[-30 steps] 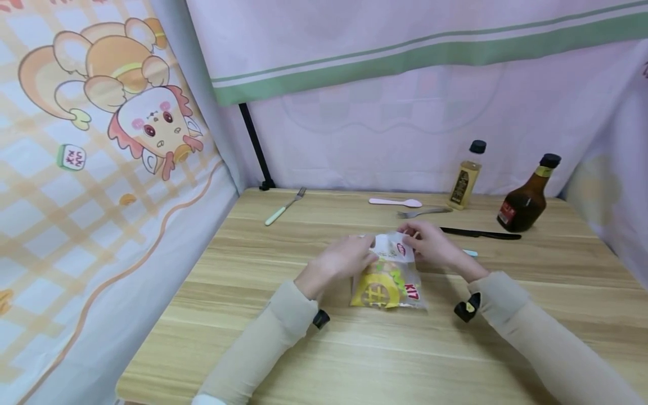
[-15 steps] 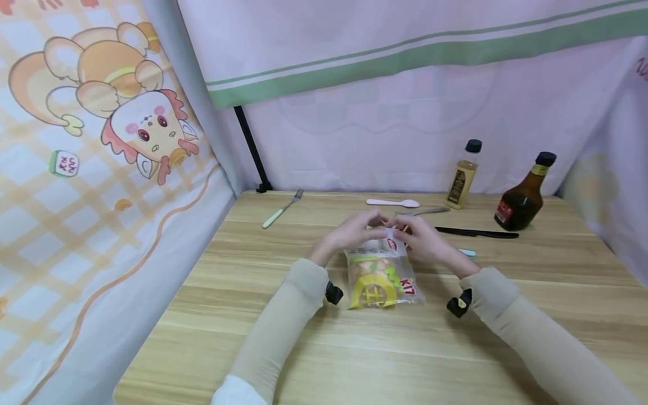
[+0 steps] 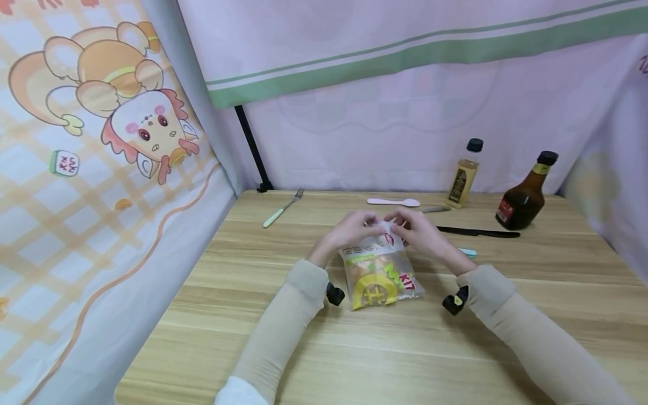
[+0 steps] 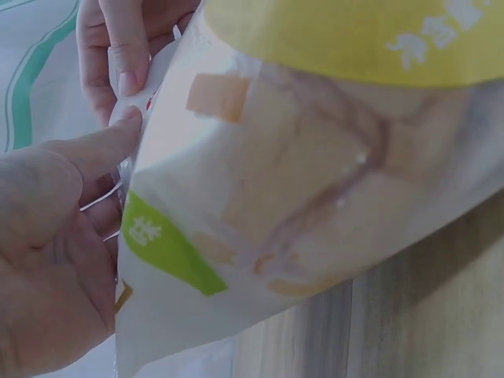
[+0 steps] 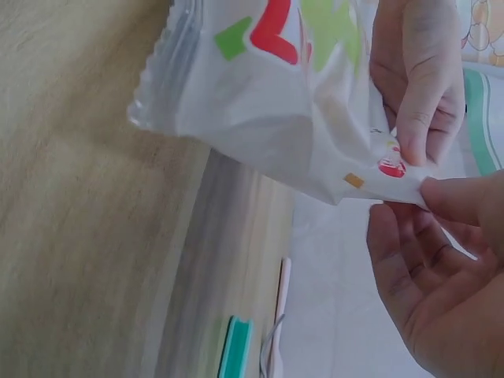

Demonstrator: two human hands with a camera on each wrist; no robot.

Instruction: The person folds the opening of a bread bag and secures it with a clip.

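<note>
Fingers (image 3: pixel 377 220) of left hand (image 3: pixel 349 232) and right hand (image 3: pixel 420 233) pinching top edge of snack bag (image 3: pixel 378 273), frame center; bag's bottom resting on counter (image 3: pixel 354 349).

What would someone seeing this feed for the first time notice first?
At the middle of the wooden table, the left hand and right hand pinch the top edge of a clear snack bag with yellow print. At the back right stand a pale oil bottle and a dark sauce bottle, with a black knife lying in front of them.
</note>
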